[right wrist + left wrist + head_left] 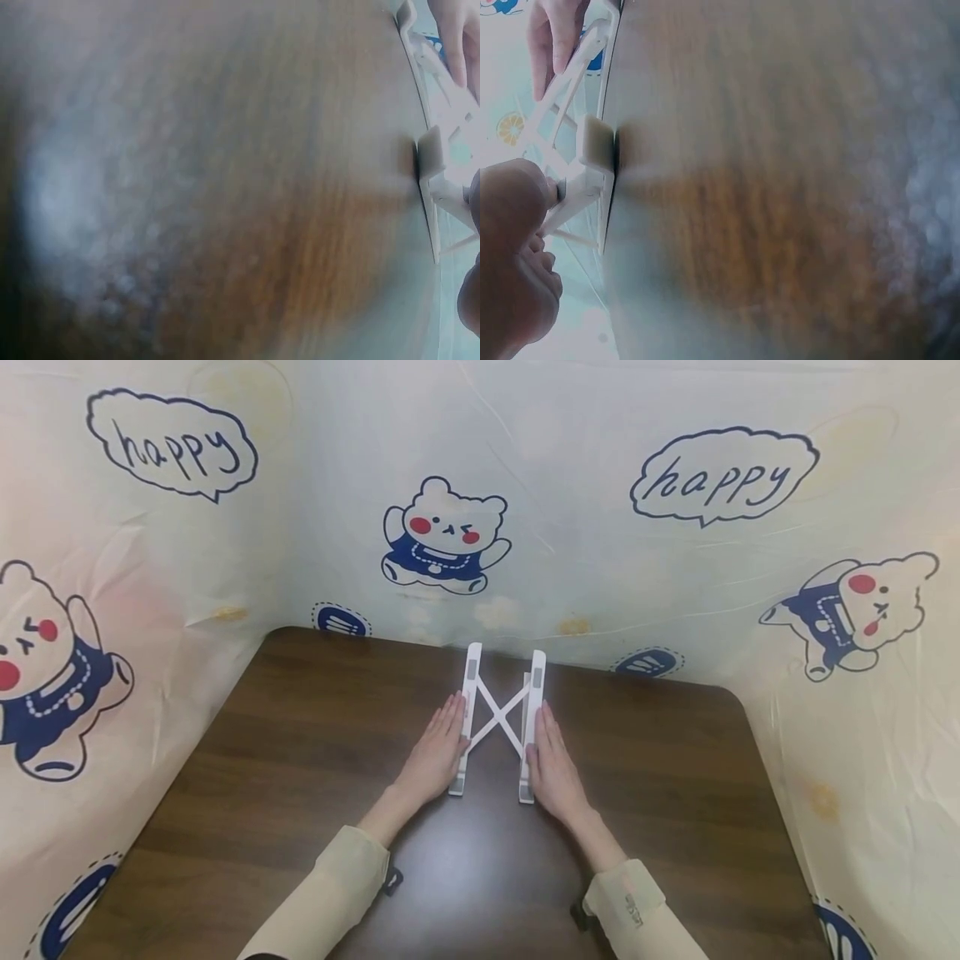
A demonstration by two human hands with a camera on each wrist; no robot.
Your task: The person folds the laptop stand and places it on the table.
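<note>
Two flat hands flank a white folding stand (498, 722).
Left hand (437, 752) and right hand (552, 764) press straight-fingered, ungrasping, against its plastic rails (crossed struts between) on glossy dark wood table (285, 760).

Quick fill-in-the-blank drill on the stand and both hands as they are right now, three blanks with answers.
1. The white folding stand lies on a dark ____ table.
2. The left hand and right hand rest with straight fingers against the stand's ____ sides.
3. Between the two rails, the thin struts cross in the shape of the letter ____.

Missing words: wooden; outer; X
</note>
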